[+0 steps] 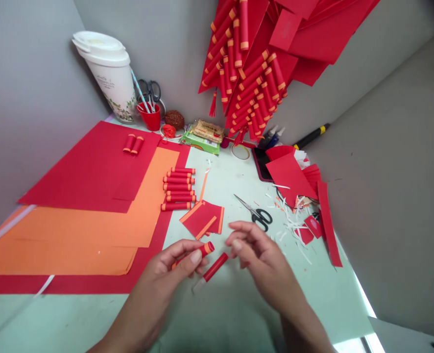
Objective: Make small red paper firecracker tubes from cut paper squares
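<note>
While a left hand (176, 267) clamps thumb and fingers around a red paper roll (202, 250) with an orange band, the roll sits low over the pale green counter (239, 314), level and close in front of the person, probably so its banded end faces the other hand. The right hand (257, 255) curls its fingers just beside the upper end of a second red tube (213, 268) with a pale tip. Whether it grips that tube or only touches it cannot be told.

Cut red-and-orange pieces (202, 218) lie just beyond the hands, seemingly kept within easy reach, and scissors (255, 212) rest to their right, blades closed. Finished rolls (178, 189) are lined up side by side near the orange sheet (92, 230), likely to stop them rolling off. 2 more rolls (133, 143) sit on the red sheet (92, 166). White and red scraps (294, 215) are strewn to the right, away from the clean paper. A hanging bunch of rolls (250, 73) dangles at the back wall.
</note>
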`<state>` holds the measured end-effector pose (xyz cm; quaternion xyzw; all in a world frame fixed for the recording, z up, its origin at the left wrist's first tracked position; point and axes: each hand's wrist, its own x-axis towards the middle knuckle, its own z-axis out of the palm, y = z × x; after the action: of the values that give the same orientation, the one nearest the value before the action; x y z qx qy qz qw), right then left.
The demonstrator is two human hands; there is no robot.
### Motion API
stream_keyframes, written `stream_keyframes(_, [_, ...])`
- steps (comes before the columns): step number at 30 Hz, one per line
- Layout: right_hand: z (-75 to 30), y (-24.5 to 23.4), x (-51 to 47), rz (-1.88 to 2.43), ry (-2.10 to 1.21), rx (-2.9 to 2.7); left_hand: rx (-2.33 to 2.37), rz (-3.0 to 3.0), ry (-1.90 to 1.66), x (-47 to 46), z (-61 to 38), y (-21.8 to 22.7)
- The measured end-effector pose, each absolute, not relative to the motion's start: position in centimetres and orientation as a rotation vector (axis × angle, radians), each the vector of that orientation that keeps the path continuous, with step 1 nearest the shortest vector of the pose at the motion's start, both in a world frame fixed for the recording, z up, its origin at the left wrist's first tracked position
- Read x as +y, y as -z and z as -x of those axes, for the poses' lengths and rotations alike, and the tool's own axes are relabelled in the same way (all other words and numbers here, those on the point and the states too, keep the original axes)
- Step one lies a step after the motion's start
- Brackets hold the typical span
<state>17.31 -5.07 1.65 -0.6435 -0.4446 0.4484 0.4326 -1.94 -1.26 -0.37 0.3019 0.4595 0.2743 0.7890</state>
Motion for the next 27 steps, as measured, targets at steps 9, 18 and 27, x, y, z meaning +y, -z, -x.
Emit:
stream_keyframes(9, [-26.3,1.5,-2.4,2.382,-0.24,-1.817,1.058,-0.54,-0.641,-0.9,1.8,-0.2])
stream_keyframes(18, [-27.7,2.1,-1.8,2.347,-0.242,-1.975,1.037,-0.655,-0.694,-0.4,1.5,0.6])
stream_keyframes(27, [-27.3,3.5,-1.4,2.283,-0.205,-2.014,1.082,-0.663,-0.737,0.0,1.5,1.8])
